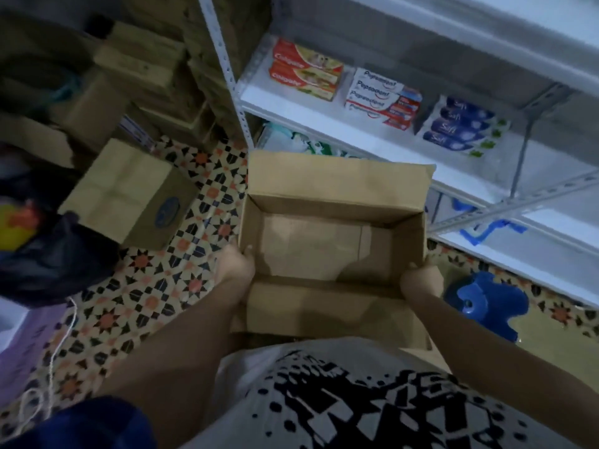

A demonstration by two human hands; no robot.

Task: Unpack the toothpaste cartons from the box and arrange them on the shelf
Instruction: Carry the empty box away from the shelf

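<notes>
While both hands grip empty box [330, 241], left hand [235, 265] at 9 o'clock wall, right hand [421, 280] at 3, cartons [382, 97] on shelf [324, 108] at 12; loose flaps could buckle, box slipping.

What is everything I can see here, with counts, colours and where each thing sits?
open box: one, brown cardboard, nothing inside, held in front of the shelf
shelf: one white metal unit, on the right
Colgate cartons: two showing, red, stacked at the shelf's left
Pepsodent cartons: four showing, white and red, stacked mid-shelf
Soft cartons: four showing, blue and white, stacked to the right
closed box: one, brown, on the patterned floor at left
stacked boxes: several, brown, back left; count unclear
blue plastic object: one, on the floor at right
left hand: grips the box's left wall
right hand: grips the box's right wall
</notes>
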